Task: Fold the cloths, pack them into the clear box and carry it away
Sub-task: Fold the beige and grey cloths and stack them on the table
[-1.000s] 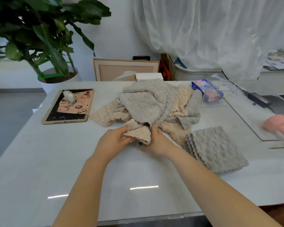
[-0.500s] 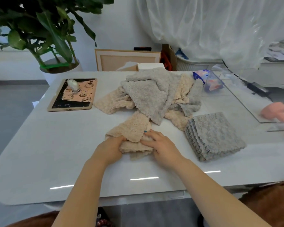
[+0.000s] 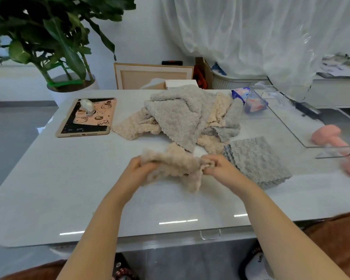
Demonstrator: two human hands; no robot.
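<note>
A crumpled beige cloth [image 3: 174, 165] hangs just above the white table [image 3: 69, 188], held between both hands. My left hand [image 3: 138, 168] grips its left end and my right hand [image 3: 216, 166] pinches its right end. Behind it lies a loose heap of grey and beige cloths [image 3: 182, 116]. A neat stack of folded grey cloths [image 3: 257, 160] sits to the right of my right hand. The clear box [image 3: 303, 126] stands at the table's right side, open at the top.
A tablet with a cartoon cover [image 3: 85, 120] and a small white object on it lies at the left. A pink dumbbell-like object [image 3: 335, 142] sits by the clear box, a blue packet [image 3: 249, 102] behind it. A potted plant [image 3: 55, 47] stands beyond the far left corner.
The beige cloth has been pulled out of the heap toward me and lifted. My hands have moved apart to its two ends.
</note>
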